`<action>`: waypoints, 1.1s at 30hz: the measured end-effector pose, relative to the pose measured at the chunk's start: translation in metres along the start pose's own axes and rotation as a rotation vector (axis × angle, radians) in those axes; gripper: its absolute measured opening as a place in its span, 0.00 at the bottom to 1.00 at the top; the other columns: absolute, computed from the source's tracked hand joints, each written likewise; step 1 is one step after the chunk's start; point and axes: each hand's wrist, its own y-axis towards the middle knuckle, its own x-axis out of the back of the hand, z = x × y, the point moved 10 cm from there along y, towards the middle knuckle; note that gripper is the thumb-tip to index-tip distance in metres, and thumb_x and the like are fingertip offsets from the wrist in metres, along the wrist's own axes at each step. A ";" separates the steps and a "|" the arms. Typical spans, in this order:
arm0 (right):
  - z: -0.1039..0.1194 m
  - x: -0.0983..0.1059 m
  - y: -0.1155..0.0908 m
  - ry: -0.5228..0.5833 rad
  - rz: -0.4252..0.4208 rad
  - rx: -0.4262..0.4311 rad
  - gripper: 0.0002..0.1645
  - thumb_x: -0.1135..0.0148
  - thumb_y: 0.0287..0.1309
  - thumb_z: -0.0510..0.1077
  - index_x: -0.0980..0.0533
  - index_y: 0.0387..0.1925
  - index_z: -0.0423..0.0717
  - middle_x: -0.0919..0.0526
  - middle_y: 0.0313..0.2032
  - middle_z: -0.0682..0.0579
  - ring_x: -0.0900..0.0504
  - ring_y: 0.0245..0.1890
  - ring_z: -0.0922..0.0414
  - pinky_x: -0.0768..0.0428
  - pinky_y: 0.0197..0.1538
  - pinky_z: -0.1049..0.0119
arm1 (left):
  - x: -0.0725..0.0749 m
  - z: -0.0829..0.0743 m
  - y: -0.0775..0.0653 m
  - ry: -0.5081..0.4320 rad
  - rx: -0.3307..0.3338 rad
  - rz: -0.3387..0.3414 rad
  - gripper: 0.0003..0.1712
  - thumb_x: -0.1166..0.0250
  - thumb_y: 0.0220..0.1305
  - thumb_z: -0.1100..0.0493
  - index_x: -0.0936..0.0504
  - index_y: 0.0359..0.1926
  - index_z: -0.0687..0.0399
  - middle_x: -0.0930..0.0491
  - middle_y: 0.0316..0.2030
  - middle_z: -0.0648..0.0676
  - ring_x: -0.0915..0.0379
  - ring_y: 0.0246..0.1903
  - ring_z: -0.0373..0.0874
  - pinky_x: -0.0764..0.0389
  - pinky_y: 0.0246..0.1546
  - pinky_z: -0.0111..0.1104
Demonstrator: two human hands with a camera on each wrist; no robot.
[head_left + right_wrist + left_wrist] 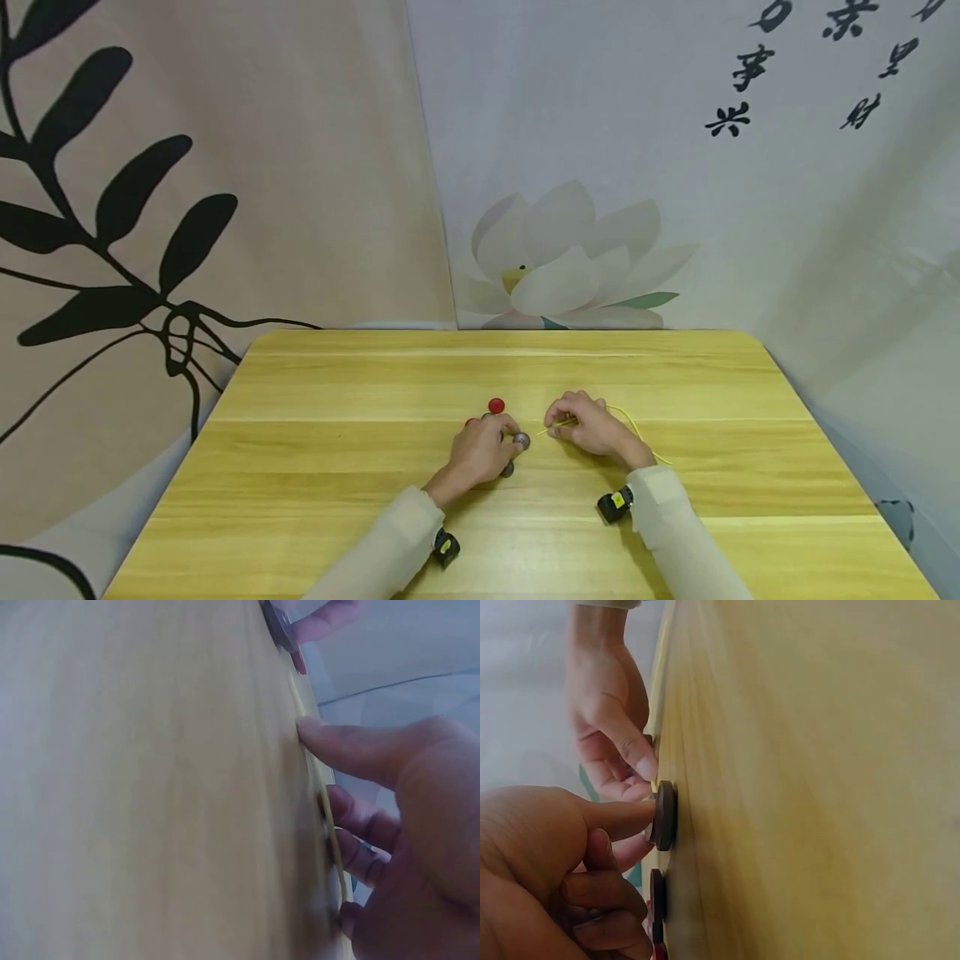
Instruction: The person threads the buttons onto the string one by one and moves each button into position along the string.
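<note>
My left hand (pixel 480 452) pinches a dark grey-brown round disc (pixel 522 441) between thumb and fingers. In the left wrist view this disc (pixel 664 816) stands on edge in the picture, the thumb tip against its face. More discs lie about that hand: a red one (pixel 497 406) beyond the fingers and a dark one (pixel 507 470) by the thumb side; others are partly hidden under the hand. To the right, my right hand (pixel 596 427) holds a thin yellow cord (pixel 636 432) near its end. In the right wrist view the cord (pixel 335 859) runs along the thumb and fingertips.
Both hands work low over a wooden table (pixel 337 500) with a rounded far edge. The cord's tail trails on the tabletop right of my right wrist. Behind the table hangs a printed cloth (pixel 337 167) with leaves, a lotus and characters.
</note>
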 end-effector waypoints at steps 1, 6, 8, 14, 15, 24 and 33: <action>0.001 0.000 0.000 0.001 0.001 0.001 0.06 0.31 0.59 0.42 0.20 0.35 0.58 0.22 0.36 0.62 0.30 0.43 0.57 0.46 0.46 0.53 | 0.000 0.000 0.000 -0.003 0.005 0.003 0.10 0.29 0.61 0.52 0.15 0.42 0.48 0.27 0.22 0.43 0.35 0.20 0.37 0.35 0.18 0.31; 0.003 -0.001 0.000 0.001 0.006 0.002 0.05 0.32 0.60 0.43 0.19 0.35 0.58 0.23 0.34 0.62 0.31 0.42 0.56 0.46 0.44 0.54 | 0.002 0.003 0.001 -0.024 0.041 0.018 0.10 0.28 0.60 0.51 0.16 0.40 0.47 0.28 0.22 0.44 0.34 0.20 0.38 0.35 0.18 0.31; 0.004 -0.001 0.000 -0.008 0.009 -0.002 0.04 0.32 0.60 0.44 0.19 0.35 0.58 0.24 0.34 0.62 0.31 0.41 0.56 0.46 0.44 0.55 | 0.003 0.004 0.001 -0.037 0.054 0.025 0.09 0.27 0.59 0.52 0.16 0.38 0.47 0.28 0.21 0.44 0.35 0.19 0.39 0.35 0.18 0.32; 0.008 -0.004 0.000 -0.043 0.029 -0.006 0.04 0.33 0.61 0.42 0.20 0.34 0.56 0.25 0.32 0.62 0.32 0.39 0.57 0.46 0.43 0.54 | 0.004 0.006 0.001 -0.064 0.068 0.035 0.09 0.27 0.58 0.53 0.18 0.34 0.48 0.28 0.21 0.45 0.33 0.20 0.39 0.34 0.20 0.33; 0.009 -0.004 0.000 -0.050 0.033 -0.005 0.04 0.33 0.61 0.42 0.21 0.34 0.56 0.25 0.32 0.62 0.33 0.39 0.57 0.46 0.43 0.55 | 0.004 0.006 0.001 -0.068 0.072 0.035 0.09 0.27 0.58 0.53 0.19 0.33 0.48 0.27 0.21 0.45 0.33 0.20 0.40 0.34 0.20 0.33; 0.015 -0.005 0.000 -0.083 0.030 0.009 0.06 0.34 0.61 0.39 0.21 0.31 0.53 0.26 0.31 0.62 0.34 0.39 0.57 0.47 0.43 0.55 | 0.009 0.007 0.002 -0.077 0.076 0.008 0.07 0.28 0.59 0.52 0.17 0.31 0.47 0.25 0.21 0.43 0.31 0.21 0.38 0.31 0.20 0.33; 0.015 -0.008 -0.001 -0.090 0.018 -0.009 0.09 0.37 0.62 0.36 0.23 0.31 0.54 0.26 0.32 0.62 0.35 0.40 0.56 0.46 0.44 0.55 | 0.011 0.007 -0.002 -0.104 0.097 0.013 0.07 0.29 0.61 0.52 0.17 0.30 0.47 0.25 0.20 0.44 0.30 0.20 0.38 0.30 0.19 0.34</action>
